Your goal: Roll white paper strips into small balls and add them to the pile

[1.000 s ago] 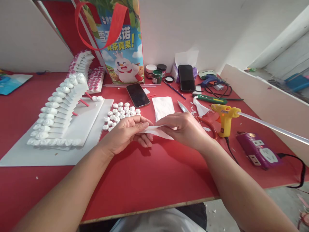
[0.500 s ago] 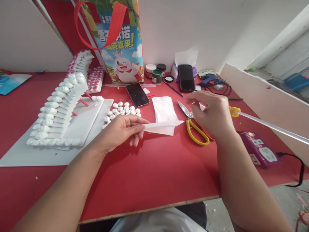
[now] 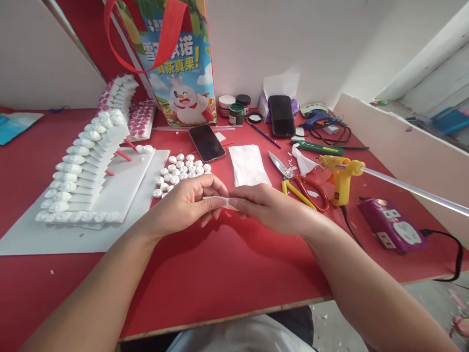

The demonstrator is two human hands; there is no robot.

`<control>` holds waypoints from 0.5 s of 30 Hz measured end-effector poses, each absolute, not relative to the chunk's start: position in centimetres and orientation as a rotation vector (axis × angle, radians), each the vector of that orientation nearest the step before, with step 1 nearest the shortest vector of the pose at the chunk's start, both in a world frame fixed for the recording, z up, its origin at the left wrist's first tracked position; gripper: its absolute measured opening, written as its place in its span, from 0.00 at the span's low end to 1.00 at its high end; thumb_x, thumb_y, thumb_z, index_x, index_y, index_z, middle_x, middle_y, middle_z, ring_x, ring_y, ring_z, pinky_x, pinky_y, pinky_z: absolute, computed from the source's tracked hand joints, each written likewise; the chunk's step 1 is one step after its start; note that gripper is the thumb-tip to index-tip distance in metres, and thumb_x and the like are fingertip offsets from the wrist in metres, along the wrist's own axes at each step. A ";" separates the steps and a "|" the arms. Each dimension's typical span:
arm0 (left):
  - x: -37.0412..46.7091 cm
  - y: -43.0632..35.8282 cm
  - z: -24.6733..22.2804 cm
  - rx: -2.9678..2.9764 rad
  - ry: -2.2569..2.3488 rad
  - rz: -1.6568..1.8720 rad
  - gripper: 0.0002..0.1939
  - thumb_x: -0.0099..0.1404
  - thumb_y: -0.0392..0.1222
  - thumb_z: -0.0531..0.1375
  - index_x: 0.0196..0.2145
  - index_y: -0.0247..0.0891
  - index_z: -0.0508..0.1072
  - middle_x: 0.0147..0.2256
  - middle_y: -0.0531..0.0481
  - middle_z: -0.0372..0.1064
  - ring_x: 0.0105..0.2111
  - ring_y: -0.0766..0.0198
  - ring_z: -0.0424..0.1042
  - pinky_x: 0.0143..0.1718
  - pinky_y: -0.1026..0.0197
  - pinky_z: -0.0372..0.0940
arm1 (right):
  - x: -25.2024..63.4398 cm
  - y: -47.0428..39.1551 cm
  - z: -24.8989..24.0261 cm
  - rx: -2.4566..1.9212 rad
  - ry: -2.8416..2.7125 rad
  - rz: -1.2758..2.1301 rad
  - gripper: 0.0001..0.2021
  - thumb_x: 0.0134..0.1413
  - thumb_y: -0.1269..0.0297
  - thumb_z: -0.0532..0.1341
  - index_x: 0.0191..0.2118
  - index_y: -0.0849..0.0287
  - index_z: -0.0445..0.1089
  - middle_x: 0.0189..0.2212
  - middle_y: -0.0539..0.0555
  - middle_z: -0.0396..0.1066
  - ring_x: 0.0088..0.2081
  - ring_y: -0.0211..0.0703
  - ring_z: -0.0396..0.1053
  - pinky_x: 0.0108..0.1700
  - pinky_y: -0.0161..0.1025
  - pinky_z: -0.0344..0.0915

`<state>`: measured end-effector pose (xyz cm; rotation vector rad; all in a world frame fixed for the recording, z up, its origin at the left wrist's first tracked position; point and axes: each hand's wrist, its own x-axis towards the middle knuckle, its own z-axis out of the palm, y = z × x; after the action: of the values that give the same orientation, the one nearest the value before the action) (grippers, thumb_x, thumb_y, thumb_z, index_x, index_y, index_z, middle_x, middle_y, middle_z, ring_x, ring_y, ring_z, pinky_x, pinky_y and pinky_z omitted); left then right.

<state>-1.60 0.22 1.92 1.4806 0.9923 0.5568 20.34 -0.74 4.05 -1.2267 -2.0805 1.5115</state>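
Observation:
A narrow folded strip of thin white paper (image 3: 231, 206) is pinched between my two hands above the red table. My left hand (image 3: 192, 198) grips its left part between thumb and fingers. From the other side, my right hand (image 3: 266, 203) pinches it, fingertips close to those of the left; much of the strip is hidden by fingers. Just behind the hands lies a stack of white paper sheets (image 3: 249, 165). Several small white rolled rosettes (image 3: 183, 171) sit in rows behind my left hand. Scissors with red and yellow handles (image 3: 298, 188) lie right of the stack.
On the left, a curved white model (image 3: 88, 166) stands on a white board (image 3: 22, 239). A yellow glue gun (image 3: 342, 181) and a purple power socket (image 3: 394, 225) are at right. Two phones, paint jars (image 3: 236, 113) and a printed bag (image 3: 183, 73) are at the back.
My right hand has come left and down from above the scissors to take hold of the paper beside my left hand. The loose paper strip is now gathered narrower, and the glue gun is uncovered.

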 end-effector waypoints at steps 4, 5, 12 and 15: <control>-1.7 0.2 1.5 1.583 0.996 0.593 0.08 0.70 0.46 0.62 0.39 0.39 0.72 0.28 0.57 0.70 0.22 0.73 0.66 0.27 0.68 0.63 | 20.5 -0.4 4.0 -1.296 -1.917 1.684 0.16 0.68 0.53 0.58 0.32 0.59 0.67 0.23 0.44 0.56 0.24 0.32 0.52 0.27 0.33 0.53; -1.7 0.2 1.4 1.607 0.990 0.605 0.08 0.71 0.46 0.62 0.39 0.39 0.73 0.28 0.56 0.70 0.23 0.73 0.67 0.28 0.68 0.63 | 20.5 -0.3 3.9 -1.309 -1.855 1.736 0.16 0.67 0.53 0.59 0.32 0.59 0.66 0.23 0.44 0.59 0.24 0.32 0.55 0.28 0.33 0.55; -1.7 0.2 1.3 1.738 0.967 0.691 0.08 0.72 0.45 0.61 0.39 0.38 0.75 0.31 0.54 0.71 0.27 0.71 0.68 0.32 0.66 0.64 | 20.3 0.2 2.8 -1.090 -1.278 2.226 0.16 0.59 0.53 0.68 0.36 0.62 0.68 0.30 0.55 0.77 0.28 0.41 0.75 0.34 0.40 0.72; -1.6 0.2 1.5 1.708 0.970 0.694 0.09 0.69 0.46 0.64 0.41 0.38 0.76 0.33 0.54 0.72 0.28 0.71 0.70 0.33 0.66 0.66 | 20.5 0.3 2.8 -1.121 -1.334 2.108 0.19 0.52 0.53 0.73 0.32 0.62 0.69 0.24 0.48 0.72 0.24 0.34 0.69 0.32 0.36 0.67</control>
<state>-1.65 0.18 1.46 1.7082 0.9695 0.6935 20.45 0.35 2.79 -1.1208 -1.3338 2.1082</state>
